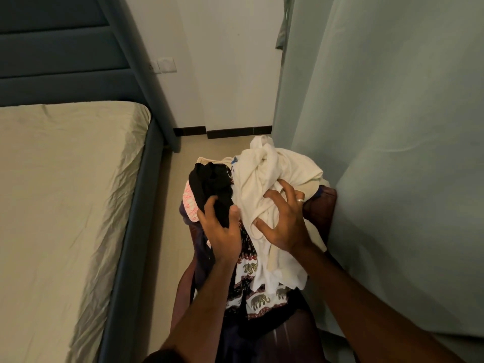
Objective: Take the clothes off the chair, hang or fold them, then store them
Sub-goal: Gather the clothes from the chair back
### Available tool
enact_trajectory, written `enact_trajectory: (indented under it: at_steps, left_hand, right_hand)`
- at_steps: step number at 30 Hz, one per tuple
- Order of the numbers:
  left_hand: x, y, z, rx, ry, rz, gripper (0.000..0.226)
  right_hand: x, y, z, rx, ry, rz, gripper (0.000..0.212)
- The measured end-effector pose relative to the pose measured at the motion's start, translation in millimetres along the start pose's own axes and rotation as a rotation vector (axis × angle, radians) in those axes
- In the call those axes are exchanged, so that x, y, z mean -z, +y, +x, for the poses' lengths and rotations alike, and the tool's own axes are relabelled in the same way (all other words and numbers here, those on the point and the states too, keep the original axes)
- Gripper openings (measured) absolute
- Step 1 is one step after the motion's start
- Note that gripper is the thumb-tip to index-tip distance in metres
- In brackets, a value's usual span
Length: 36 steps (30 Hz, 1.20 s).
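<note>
- Two bare forearms are reaching in from the bottom edge of the view toward one pile of clothes on one dark chair point(320, 205).
- Left hand point(222, 229) is pinching the black garment point(212, 184) between thumb and curled fingers, at the left side of the chair's pile.
- Right hand point(284, 221), wearing one ring, is lying with fingers spread and bent into the white garment point(272, 174), bunching its cloth on the right side of the pile.
- Five pieces are showing in the heap: the black one, the white one, one elephant-print cloth point(258, 297) hanging down over the chair's front edge beneath the white one, one pink patterned piece point(190, 203) peeking out at the left edge under the black one, and one cream piece point(207, 160) at the far edge.
- Whether more pieces are lying underneath cannot be told.
- Most of the chair is being hidden by the clothes and the arms; only its dark red-brown right edge and some of its front are showing.
- One pale green curtain point(392, 127) is hanging just beside the chair's right edge, touching it.
- One bed point(65, 205) with a wrinkled pale sheet is standing on the left, with a strip of tiled floor point(178, 163) between its dark frame and the chair.
- One padded blue headboard point(65, 48) is rising behind the bed, against a white wall point(230, 61) carrying one switch plate point(163, 65).
</note>
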<state>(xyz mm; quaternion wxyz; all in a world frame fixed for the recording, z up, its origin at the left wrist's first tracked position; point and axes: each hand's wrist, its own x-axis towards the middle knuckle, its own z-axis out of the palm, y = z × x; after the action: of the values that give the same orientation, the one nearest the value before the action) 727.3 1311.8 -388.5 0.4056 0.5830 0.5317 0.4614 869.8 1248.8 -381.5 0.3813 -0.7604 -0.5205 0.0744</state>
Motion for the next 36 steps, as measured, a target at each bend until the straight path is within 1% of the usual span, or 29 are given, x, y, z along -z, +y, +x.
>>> enact_trajectory:
  at_steps: [2,3,5,7,8,10,13,15,17,20,25,27,30,34,36]
  left_hand:
    - [-1.3,-4.0,-5.0,0.007,0.057,-0.029,0.058]
    - [-2.5,-2.9,-6.8,0.040,0.095,-0.042,0.061]
    - [-2.9,-5.1,-7.3,0.156,0.177,-0.032,0.073]
    - [-0.3,-9.4,-10.3,0.252,0.197,-0.001,0.089]
    - [0.9,-11.8,-13.0,0.263,0.171,0.027,0.095]
    - [-0.8,-18.8,-21.6,0.214,0.069,0.091,0.106]
    - [-6.2,-19.9,-31.2,0.178,-0.086,0.046,0.118]
    - [-6.0,-18.8,-28.6,0.151,-0.144,0.009,0.114]
    - [-2.0,-17.3,-22.8,0.144,-0.168,-0.004,0.109]
    - [1.4,-19.4,-11.0,0.138,-0.195,-0.045,0.105]
    - [6.8,-17.4,-10.2,0.129,-0.213,-0.188,0.099]
    - [13.3,-7.3,-12.5,0.129,-0.223,-0.256,0.091]
    - [24.6,9.4,-11.5,0.144,-0.290,-0.375,0.078]
    - [41.9,40.6,-12.3,0.135,-0.342,-0.445,0.080]
    - [50.9,49.3,-9.2,0.137,-0.360,-0.441,0.079]
  right_hand:
    - [7.0,6.1,-6.6,0.017,-0.044,-0.009,0.067]
    - [9.4,9.6,-9.9,0.027,-0.065,-0.017,0.071]
    - [11.2,16.0,-15.6,0.047,-0.102,-0.024,0.077]
    - [10.7,19.9,-19.4,0.069,-0.124,-0.023,0.081]
    - [9.6,21.0,-19.9,0.077,-0.129,-0.024,0.082]
    - [7.4,20.8,-19.4,0.078,-0.124,-0.031,0.084]
    - [-0.6,16.8,-18.8,0.067,-0.075,-0.039,0.085]
    - [-6.0,13.5,-16.0,0.044,-0.040,-0.049,0.084]
    - [-10.4,10.3,-10.8,0.036,-0.019,-0.052,0.080]
    - [-14.2,2.6,-3.5,0.034,0.011,-0.061,0.072]
    - [-16.5,-16.7,-7.2,0.060,0.074,-0.032,0.062]
    - [-12.1,-27.2,-9.2,0.071,0.075,-0.013,0.058]
    - [-1.4,-45.9,-5.6,0.071,0.059,0.022,0.052]
    - [12.6,-70.9,-2.9,0.112,0.070,0.071,0.052]
    - [18.0,-79.4,-1.6,0.129,0.085,0.096,0.051]
